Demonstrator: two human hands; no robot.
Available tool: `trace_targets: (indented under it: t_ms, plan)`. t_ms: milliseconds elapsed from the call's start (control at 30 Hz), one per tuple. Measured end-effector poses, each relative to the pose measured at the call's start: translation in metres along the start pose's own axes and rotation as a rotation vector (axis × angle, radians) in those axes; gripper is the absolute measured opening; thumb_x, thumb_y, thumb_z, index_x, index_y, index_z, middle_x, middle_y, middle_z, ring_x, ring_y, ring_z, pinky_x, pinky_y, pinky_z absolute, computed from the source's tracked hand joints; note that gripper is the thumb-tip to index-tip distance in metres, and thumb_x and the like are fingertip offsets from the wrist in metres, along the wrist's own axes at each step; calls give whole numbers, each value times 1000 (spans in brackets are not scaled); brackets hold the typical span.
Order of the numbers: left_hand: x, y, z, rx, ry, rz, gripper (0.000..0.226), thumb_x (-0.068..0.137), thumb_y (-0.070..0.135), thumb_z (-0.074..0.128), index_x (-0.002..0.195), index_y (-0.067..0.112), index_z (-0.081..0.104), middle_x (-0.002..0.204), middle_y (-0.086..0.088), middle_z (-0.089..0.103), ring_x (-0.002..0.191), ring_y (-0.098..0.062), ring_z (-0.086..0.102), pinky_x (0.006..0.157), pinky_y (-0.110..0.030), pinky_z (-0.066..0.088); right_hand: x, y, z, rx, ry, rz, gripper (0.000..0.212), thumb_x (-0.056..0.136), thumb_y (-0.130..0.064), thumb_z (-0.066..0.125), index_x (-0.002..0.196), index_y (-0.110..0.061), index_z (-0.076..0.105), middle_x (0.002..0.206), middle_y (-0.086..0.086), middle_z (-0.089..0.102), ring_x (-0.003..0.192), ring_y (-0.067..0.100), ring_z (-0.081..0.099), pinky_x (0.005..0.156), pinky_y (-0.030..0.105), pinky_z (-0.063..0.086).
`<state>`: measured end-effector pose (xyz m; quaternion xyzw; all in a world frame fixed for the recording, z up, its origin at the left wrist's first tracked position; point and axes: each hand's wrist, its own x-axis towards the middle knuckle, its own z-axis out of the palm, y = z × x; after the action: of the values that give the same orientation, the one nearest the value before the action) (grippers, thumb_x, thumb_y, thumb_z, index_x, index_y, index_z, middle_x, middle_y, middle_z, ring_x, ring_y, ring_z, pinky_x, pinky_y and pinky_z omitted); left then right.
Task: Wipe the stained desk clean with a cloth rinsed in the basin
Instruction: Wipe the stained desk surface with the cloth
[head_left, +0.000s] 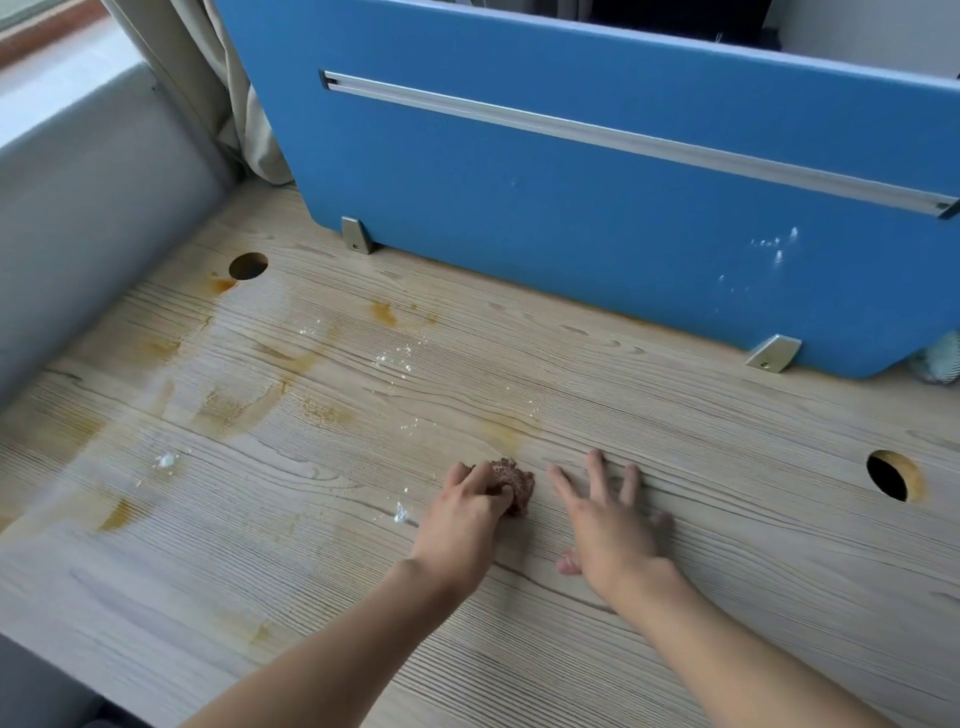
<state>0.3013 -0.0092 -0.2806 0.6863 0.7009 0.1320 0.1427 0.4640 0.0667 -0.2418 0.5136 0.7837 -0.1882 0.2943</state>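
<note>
- Desk (727, 545): pale wood-grain top running from the foot of the blue partition (519, 182) toward the viewer. Orange-brown stains (228, 410) cover the stretch in front of the partition's left half; the stretch before its right half looks clean. Judgement: most of the wiping is not yet done.
- Blue partition: stands upright along the desk's back edge on metal brackets (356, 235), with a metal rail (623, 137) across its face and white flecks low on its right part. It walls off the back, so strokes toward it must stop short.
- Grey side panel (78, 234): beyond the partition's left end, closing that side. A curtain (244, 119) hangs between the two.
- Right hand (605, 525): out from the partition's middle, palm down, fingers straight and spread on the wood, holding nothing. Probably a brace.
- Left hand (467, 514): same distance out from the partition, apart from the right hand, fingers curled over the cloth (514, 480) and pressing it down. A top grip suits scrubbing.
- Cloth: small bunched brown wad on the desk between the two hands. Wet or dry, cannot tell. No basin in view.
- Cable holes: one (248, 266) by the partition's left bracket, with a stain at its rim; another (888, 475) out from the right end. Debris could be pushed in.
- White crumbs (395, 358): scattered among the stains.
</note>
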Motion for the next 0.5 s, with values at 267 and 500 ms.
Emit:
trace_targets:
  t_ms: [267,500]
  plan:
    - [19,1,8,17,72,-114,22,76,2,73,91,19,74,99,4,58,87,-21,45,58,-32,50,6,5,-5,-21,-12,-21,107,80,-51,77,154,-47,0,164,6,-13,147,49,0,106,71,32]
    - [35,-9,-1,-12,70,-120,30,84,-2,62,102,19,75,102,0,56,89,-23,41,65,-33,45,27,22,-24,95,28,57,105,85,-48,73,155,-46,-5,164,3,-20,148,46,-10,107,75,28]
